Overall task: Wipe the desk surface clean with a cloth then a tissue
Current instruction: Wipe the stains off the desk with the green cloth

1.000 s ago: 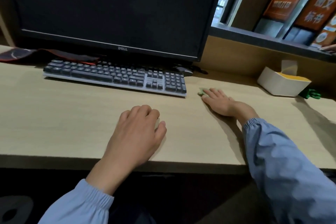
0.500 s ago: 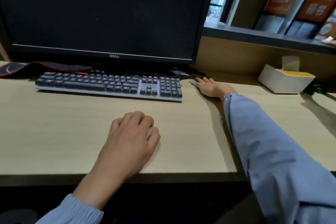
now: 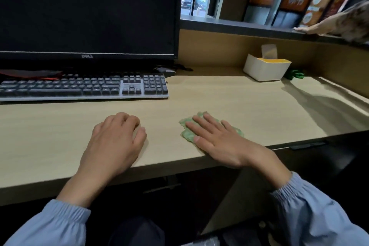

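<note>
Right hand (image 3: 221,142), fingers spread flat, presses green cloth (image 3: 186,135) onto desk (image 3: 239,102) near front edge; left hand (image 3: 115,142) rests loosely curled, empty; advise even pressure, overlapping strokes.

My left hand (image 3: 117,142) rests palm down with its fingers loosely bent, and my right hand (image 3: 217,142) lies flat with its fingers straight and spread.

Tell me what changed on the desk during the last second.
The right hand, pressing flat on the green cloth, first pushed it farther back beside the grey keyboard, then drew it toward the near edge of the light wooden desk. The left hand stayed resting on the desk; keyboard and white tissue box stayed put.
</note>
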Motion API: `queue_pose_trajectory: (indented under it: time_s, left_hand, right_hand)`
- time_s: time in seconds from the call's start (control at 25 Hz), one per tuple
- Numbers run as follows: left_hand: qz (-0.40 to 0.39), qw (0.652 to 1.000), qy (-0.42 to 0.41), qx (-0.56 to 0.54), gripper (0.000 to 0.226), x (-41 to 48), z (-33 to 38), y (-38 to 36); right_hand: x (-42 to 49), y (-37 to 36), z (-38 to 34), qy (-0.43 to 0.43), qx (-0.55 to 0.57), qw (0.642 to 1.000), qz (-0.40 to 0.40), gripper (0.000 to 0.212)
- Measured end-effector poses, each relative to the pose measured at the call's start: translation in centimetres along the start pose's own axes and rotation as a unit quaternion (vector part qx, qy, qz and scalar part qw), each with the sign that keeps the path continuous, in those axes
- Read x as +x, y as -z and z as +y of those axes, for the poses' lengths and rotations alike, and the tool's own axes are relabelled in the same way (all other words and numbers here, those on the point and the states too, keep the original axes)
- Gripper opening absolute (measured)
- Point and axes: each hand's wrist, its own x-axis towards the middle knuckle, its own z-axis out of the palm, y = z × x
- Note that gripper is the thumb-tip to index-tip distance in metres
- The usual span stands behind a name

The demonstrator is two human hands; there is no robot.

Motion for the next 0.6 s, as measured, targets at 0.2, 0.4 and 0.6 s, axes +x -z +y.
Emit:
queue_pose_trajectory:
  time_s: [0.2,0.4,0.6]
  left_hand:
    - [0.024,1.000,-0.007,-0.005,0.035,-0.1,-0.2,-0.3]
    - [0.026,0.999,-0.011,-0.015,0.033,0.2,-0.8,-0.8]
    - [0.030,0.999,-0.007,-0.028,0.029,0.4,-0.9,-0.4]
  right_hand:
    - [0.6,-0.1,-0.1,-0.010,-0.007,1.000,-0.008,0.054]
    - [10.6,2.2,1.4,-0.026,-0.010,1.000,-0.006,0.056]
    - [21.5,5.2,3.2,-0.068,-0.021,0.997,-0.022,0.059]
